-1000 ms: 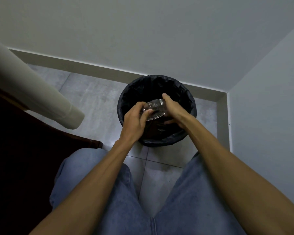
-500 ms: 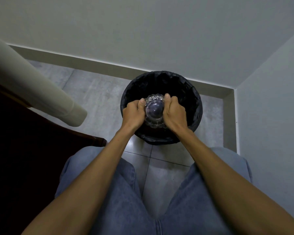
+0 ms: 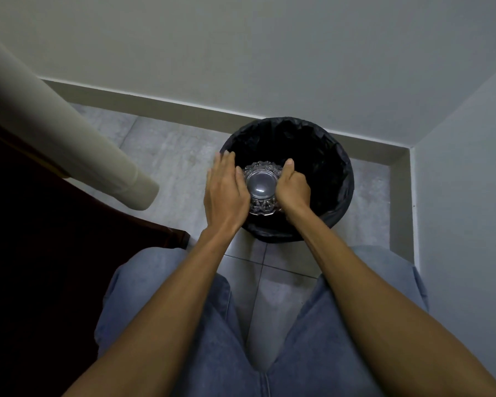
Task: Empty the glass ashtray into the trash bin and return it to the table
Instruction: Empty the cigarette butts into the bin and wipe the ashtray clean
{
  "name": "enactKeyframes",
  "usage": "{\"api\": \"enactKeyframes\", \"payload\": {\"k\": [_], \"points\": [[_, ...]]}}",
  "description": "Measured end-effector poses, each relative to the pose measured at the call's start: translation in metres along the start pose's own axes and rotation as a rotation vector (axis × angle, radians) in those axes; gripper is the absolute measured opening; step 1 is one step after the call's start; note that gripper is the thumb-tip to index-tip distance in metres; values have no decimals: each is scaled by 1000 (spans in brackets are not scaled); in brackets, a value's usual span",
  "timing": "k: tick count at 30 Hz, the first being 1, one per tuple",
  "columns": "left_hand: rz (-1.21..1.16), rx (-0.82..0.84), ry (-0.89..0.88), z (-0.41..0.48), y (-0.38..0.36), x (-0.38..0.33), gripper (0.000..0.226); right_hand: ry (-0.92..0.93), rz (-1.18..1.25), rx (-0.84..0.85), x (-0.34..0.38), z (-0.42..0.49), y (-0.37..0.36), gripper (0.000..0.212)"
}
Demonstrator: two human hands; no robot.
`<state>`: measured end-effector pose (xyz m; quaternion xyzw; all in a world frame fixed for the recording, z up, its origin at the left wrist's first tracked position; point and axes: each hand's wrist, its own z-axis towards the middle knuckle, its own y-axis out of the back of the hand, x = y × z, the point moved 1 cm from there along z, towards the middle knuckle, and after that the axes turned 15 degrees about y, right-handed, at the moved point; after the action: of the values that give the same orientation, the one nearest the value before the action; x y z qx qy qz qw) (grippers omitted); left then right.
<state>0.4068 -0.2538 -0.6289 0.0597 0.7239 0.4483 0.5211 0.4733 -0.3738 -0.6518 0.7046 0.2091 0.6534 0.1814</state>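
The right hand (image 3: 294, 190) is closed around the right side of the glass ashtray (image 3: 261, 187), thumb up at its rim. The left hand (image 3: 226, 193) lies flat with fingers stretched, its palm against the left side of the ashtray, not curled around it. The ashtray is upside down, its round base facing up, over the near part of the trash bin (image 3: 335, 173). The bin has a black bag and stands in the wall corner; what is inside is too dark to see. A dark table (image 3: 69, 239) is left, apart from the bin.
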Motion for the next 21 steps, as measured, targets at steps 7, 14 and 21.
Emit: {"api": "enactKeyframes", "payload": {"k": [7, 14, 21], "points": [[93, 39, 9, 4, -19, 20, 51, -292, 162, 116, -2, -3, -26, 61], [62, 17, -10, 3, -23, 21, 51, -310, 218, 61, -2, -3, -32, 72], [32, 9, -33, 4, -25, 22, 52, -204, 157, -26, 3, 1, -21, 68]]}}
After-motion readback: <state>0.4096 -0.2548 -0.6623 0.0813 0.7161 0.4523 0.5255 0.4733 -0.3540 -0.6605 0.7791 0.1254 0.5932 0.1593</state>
